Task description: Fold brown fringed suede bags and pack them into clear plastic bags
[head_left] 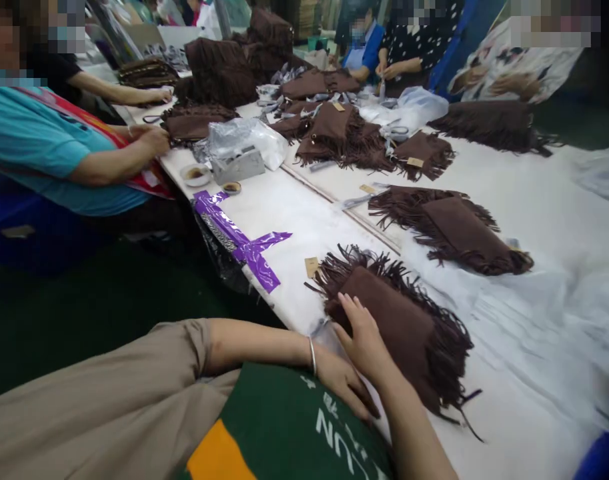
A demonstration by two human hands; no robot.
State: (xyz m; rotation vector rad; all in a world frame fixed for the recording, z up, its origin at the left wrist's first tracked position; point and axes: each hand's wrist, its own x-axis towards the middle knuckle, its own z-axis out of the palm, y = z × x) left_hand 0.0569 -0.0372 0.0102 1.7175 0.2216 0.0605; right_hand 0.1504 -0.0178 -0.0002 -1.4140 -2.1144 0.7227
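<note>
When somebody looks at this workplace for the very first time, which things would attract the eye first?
Probably the bright purple tape, stuck along the edge of the white table, left of centre. Next comes the fringed brown piece before the person, with the right hand over its near side and the left hand just below, nearer the camera. Farther back, more brown fringed pieces lie heaped on the table.

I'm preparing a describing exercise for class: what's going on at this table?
The person's right hand rests open on a brown fringed piece. The left hand is next to it, nearer the body; whether it grips anything is unclear. A tan tag lies by the fringe. Another fringed piece lies farther across the white table, and at the left a co-worker in turquoise has hands beside other brown pieces.
</note>
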